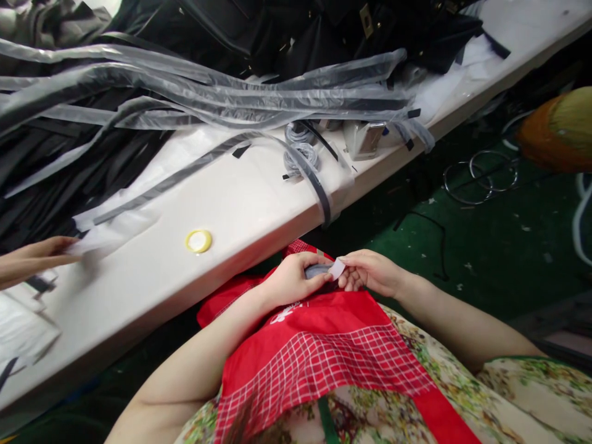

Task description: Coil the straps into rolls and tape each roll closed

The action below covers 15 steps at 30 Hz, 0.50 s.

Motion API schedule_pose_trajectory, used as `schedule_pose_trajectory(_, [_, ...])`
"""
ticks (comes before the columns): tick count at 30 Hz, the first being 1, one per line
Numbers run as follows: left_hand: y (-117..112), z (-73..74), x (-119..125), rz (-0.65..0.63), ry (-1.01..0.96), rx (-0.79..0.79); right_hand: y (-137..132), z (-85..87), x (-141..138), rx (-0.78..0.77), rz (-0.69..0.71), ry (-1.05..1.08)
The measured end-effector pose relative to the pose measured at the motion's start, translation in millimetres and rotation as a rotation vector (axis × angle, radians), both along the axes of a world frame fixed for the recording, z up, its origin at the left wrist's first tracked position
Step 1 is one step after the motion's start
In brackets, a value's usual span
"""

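Low over my lap, my left hand (293, 277) is closed around a grey coiled strip (318, 270), most of it hidden by the fingers. A small white strip of tape or paper (337, 269) stands out at the coil's right end. My right hand (367, 271) pinches that white strip between thumb and forefinger, close beside the left fingertips. Similar grey coils in clear plastic (300, 157) lie on the white table (231, 222). A yellow-edged roll of tape (198, 241) rests flat nearer to me.
Long black straps in clear plastic (185, 89) stretch across the table, one hanging over its front edge. Black bags (296, 37) are heaped behind. Another person's hand (39, 259) touches white plastic at the left. Metal rings (481, 179) show at the right, above the green floor.
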<state>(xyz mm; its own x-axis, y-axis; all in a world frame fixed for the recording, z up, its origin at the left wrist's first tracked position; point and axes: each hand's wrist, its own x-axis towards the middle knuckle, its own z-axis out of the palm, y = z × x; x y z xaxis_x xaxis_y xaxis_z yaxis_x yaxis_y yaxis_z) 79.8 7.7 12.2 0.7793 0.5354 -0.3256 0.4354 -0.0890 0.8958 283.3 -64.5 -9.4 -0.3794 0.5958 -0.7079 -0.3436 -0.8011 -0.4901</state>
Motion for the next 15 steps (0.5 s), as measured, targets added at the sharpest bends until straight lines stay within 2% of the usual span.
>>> schedule_pose_trajectory(9, [1.8, 2.4, -1.1, -0.047, -0.032, -0.009, -0.2, 4.8, 0.1, -0.133, -0.009, 0.077])
schedule_pose_trajectory(15, [2.6, 3.5, -0.9, -0.062, -0.055, -0.006, -4.4, 2.3, -0.7, -0.027, -0.018, 0.013])
